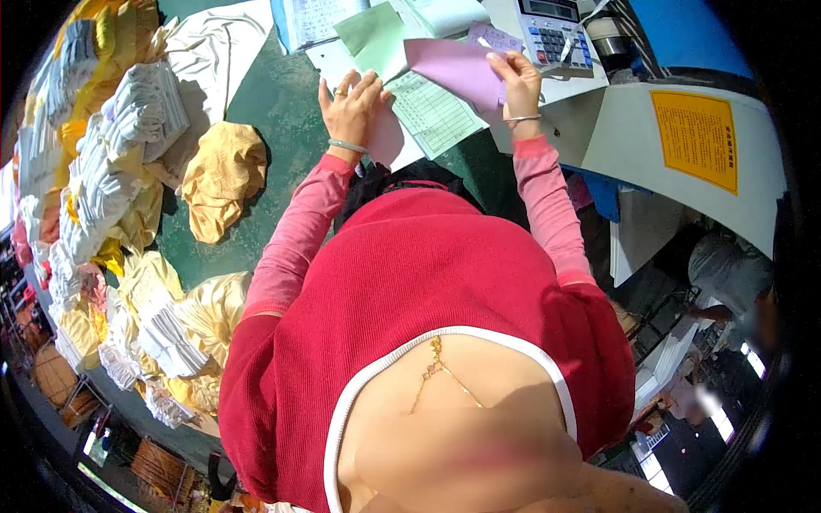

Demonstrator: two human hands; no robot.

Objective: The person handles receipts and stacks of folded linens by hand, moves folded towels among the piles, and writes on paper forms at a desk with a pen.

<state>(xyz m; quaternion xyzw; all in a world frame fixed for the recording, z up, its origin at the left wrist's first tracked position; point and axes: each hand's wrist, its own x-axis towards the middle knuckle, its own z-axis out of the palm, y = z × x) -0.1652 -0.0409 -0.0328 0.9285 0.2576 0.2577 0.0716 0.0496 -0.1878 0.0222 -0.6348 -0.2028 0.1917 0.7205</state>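
Note:
My right hand (518, 84) pinches the edge of a pink-purple sheet of paper (449, 64), raised off the papers below it. Under that sheet lies a form printed with a green grid (432, 115). My left hand (352, 107), with a ring on it, rests spread out at the left edge of the papers, holding nothing. Just beyond its fingertips is a green sheet (369, 38). Pale paper (395, 141) shows beside my left wrist.
Stacks of folded white and yellow cloth (141, 111) line the left side. A crumpled tan cloth (224, 181) lies on the green table (286, 111). At the top right is a calculator (552, 34) near a cylindrical container (610, 38). A yellow notice (694, 141) is on a white panel.

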